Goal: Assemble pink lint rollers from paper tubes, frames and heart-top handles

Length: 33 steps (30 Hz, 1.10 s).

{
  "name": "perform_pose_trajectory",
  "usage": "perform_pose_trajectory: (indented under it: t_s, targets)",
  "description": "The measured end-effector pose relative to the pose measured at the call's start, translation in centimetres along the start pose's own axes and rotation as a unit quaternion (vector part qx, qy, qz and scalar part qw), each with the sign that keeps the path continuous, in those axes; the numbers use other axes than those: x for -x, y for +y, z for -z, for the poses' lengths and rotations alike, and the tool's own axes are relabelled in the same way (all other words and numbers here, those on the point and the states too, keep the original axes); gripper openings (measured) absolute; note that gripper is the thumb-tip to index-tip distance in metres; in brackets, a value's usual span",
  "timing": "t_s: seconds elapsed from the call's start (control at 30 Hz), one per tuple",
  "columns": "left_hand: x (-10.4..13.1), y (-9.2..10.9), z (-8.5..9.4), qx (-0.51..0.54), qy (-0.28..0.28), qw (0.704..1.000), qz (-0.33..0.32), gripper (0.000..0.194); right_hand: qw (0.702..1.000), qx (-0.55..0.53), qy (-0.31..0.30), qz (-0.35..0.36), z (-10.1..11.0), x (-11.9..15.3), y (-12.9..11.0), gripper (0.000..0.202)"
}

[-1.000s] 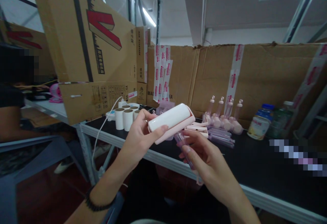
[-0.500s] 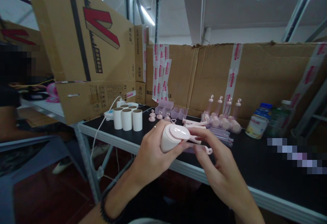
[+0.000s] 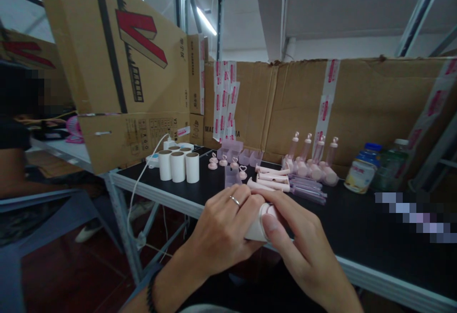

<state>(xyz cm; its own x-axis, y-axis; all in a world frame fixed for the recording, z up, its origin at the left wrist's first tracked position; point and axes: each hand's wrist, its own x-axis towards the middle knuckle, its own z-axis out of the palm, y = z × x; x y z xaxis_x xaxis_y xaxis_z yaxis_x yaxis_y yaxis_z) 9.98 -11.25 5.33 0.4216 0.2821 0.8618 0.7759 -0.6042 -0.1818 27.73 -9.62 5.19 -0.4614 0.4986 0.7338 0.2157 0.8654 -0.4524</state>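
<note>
Both of my hands close around a white and pink lint roller (image 3: 260, 225) just above the near edge of the black table (image 3: 374, 237). My left hand (image 3: 223, 229), with a ring on one finger, wraps the white body from the left. My right hand (image 3: 300, 246) covers the pink end, thumb pressed on it. Most of the roller is hidden by my fingers. Beyond my hands lie several pink handles (image 3: 273, 183) and clear purple tubes (image 3: 309, 190).
Three white paper rolls (image 3: 177, 166) stand at the table's left, next to a white power strip (image 3: 154, 159). Small pink heart caps (image 3: 223, 161), upright pink handles (image 3: 314, 160), a jar (image 3: 360, 170) and a bottle (image 3: 391, 165) stand near the cardboard wall. A person sits at far left.
My hands have brought the roller down from chest height to the table's edge and turned it end-on. The right hand has shifted from the clear handle onto the pink end.
</note>
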Motion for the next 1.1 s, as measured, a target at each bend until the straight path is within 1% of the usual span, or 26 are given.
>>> perform_pose_trajectory:
  t_s: [0.17,0.33,0.53,0.67,0.77,0.87,1.1]
  targets:
    - [-0.1,-0.3,0.4,-0.047,-0.03,0.998,-0.031,0.017,0.997,0.069,-0.003,0.024,0.3,-0.2,0.1,0.033]
    - [-0.3,-0.7,0.6,-0.096,-0.048,0.992,-0.066,0.018,0.99,0.129,-0.007,0.058,-0.3,0.0,0.1,0.044]
    - [-0.3,-1.1,0.3,-0.114,-0.03,0.991,-0.069,0.022,0.984,0.163,0.013,0.076,-0.9,0.1,0.3,0.052]
    - [-0.1,-1.2,0.1,-0.11,-0.014,0.992,-0.058,0.021,0.983,0.157,0.045,0.082,-1.5,-0.1,0.3,0.047]
    - [0.1,-1.0,-0.1,-0.101,-0.007,0.994,-0.036,0.019,0.984,0.153,0.059,0.073,-1.7,-0.1,0.3,0.043]
    - [0.2,-0.9,-0.4,-0.093,-0.008,0.996,-0.017,0.017,0.983,0.156,0.057,0.075,-1.8,-0.2,0.5,0.041]
    - [0.1,-1.1,-0.8,-0.076,-0.004,0.997,-0.027,0.013,0.983,0.163,0.041,0.079,-1.8,-0.3,0.9,0.039]
